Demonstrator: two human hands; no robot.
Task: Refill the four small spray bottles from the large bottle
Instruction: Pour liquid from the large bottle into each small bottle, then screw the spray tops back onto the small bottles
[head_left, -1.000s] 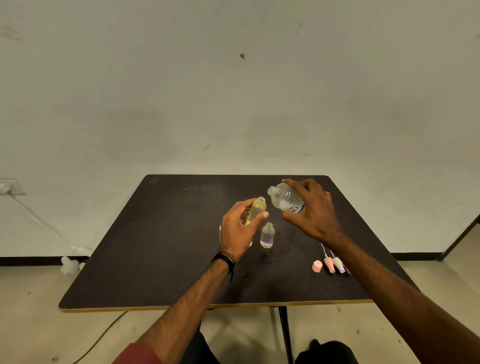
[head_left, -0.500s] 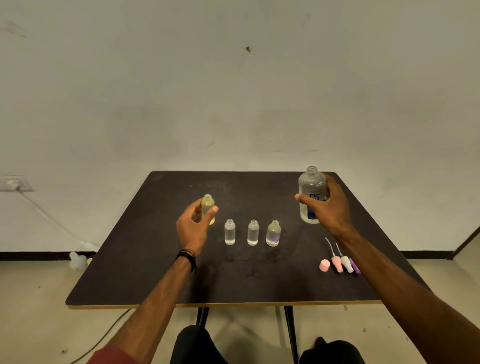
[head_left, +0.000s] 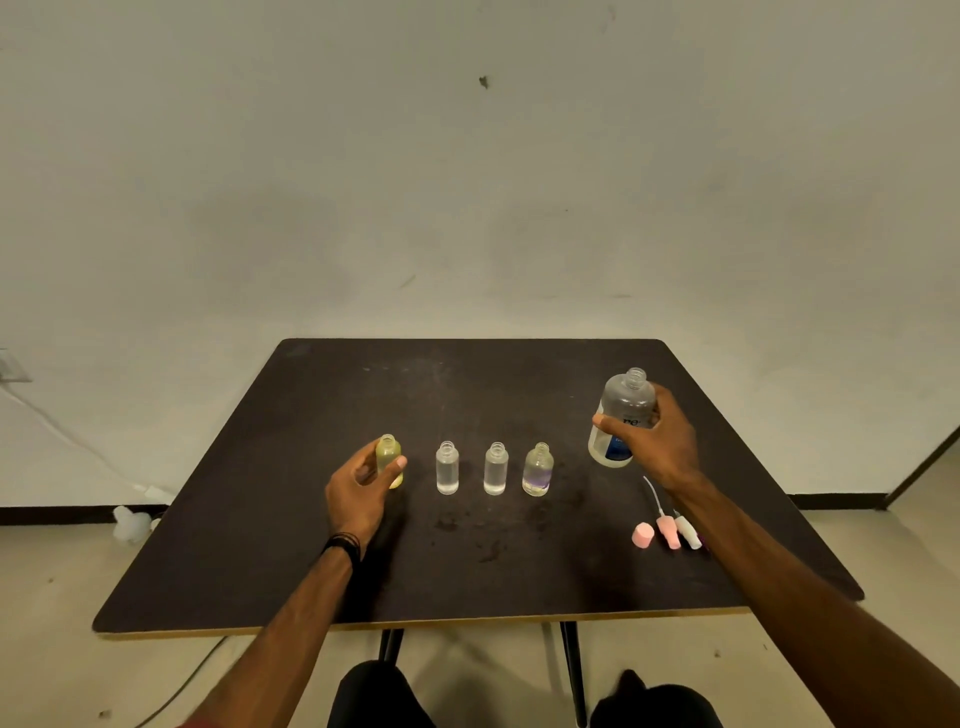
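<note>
Holding yellow bottle (head_left: 389, 460), left hand (head_left: 361, 486) grip curled; right hand (head_left: 652, 441) wraps large bottle (head_left: 621, 421), seemingly upright.

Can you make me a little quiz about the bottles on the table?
1. True or false: all four small bottles have their spray tops on.
2. Which hand holds the large bottle? A) left hand B) right hand C) neither
3. Fill in: the left hand's fingers curl round the ____ small bottle.

Key: 1. False, their necks are open; the spray tops lie on the table. 2. B. 3. yellow.
</note>
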